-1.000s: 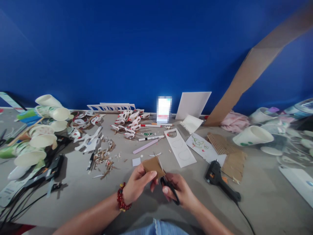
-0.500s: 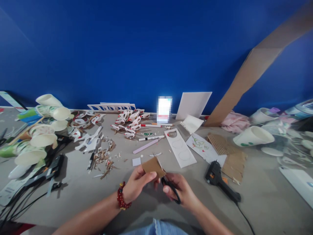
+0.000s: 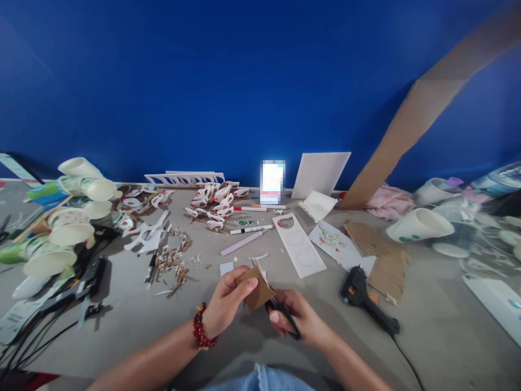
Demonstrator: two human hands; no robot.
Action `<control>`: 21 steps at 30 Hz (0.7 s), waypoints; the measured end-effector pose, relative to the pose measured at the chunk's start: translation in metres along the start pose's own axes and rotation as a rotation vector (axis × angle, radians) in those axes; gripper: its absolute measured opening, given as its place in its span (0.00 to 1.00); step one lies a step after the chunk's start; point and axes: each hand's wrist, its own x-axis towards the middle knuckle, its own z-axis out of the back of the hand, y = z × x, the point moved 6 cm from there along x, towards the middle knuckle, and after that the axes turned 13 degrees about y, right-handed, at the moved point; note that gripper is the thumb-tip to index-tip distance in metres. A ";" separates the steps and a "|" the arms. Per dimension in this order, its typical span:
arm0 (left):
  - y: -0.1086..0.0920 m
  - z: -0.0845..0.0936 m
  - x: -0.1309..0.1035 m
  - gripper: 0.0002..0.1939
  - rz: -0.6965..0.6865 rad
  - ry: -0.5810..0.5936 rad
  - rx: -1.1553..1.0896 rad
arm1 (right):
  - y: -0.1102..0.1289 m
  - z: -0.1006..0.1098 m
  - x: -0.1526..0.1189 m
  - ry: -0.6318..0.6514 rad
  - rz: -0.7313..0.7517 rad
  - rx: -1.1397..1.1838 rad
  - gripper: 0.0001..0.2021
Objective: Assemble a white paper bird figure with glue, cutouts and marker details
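A small piece of brown cardboard is pinched in my left hand, thumb on top and fingers behind. My right hand is closed around the black handles of a pair of scissors. The scissor blades lie along the right edge of the cardboard, pointing away from me, and a narrow pale strip shows beside them. Whether the blades are apart is hard to see. A small white paper square lies just beyond my left hand.
A black glue gun with a cord lies at the right. Behind are a white card with cut-out holes, markers, painted paper birds and a lit phone. Scraps and paper cups are at the left.
My left hand has shifted its grip farther up the cardboard, and the piece has turned slightly and moved a little nearer to me. My right hand keeps the scissors in nearly the same spot.
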 end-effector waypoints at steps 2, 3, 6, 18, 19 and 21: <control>0.000 0.000 0.000 0.14 -0.007 0.011 0.033 | 0.001 0.001 0.000 0.007 0.014 -0.023 0.29; 0.000 0.001 0.001 0.14 -0.012 0.012 0.044 | 0.002 0.001 0.000 0.004 0.025 -0.038 0.29; 0.000 0.002 0.002 0.14 -0.023 0.009 0.058 | 0.003 0.002 0.000 -0.028 0.059 -0.110 0.28; 0.002 0.001 0.001 0.14 -0.024 -0.009 0.064 | -0.002 -0.003 0.001 -0.030 0.011 0.004 0.29; 0.003 0.000 0.001 0.14 -0.017 -0.001 0.056 | -0.001 -0.002 0.001 -0.023 0.015 0.004 0.29; 0.004 0.000 0.002 0.14 -0.008 0.009 0.041 | 0.001 -0.001 0.001 -0.015 0.033 -0.006 0.28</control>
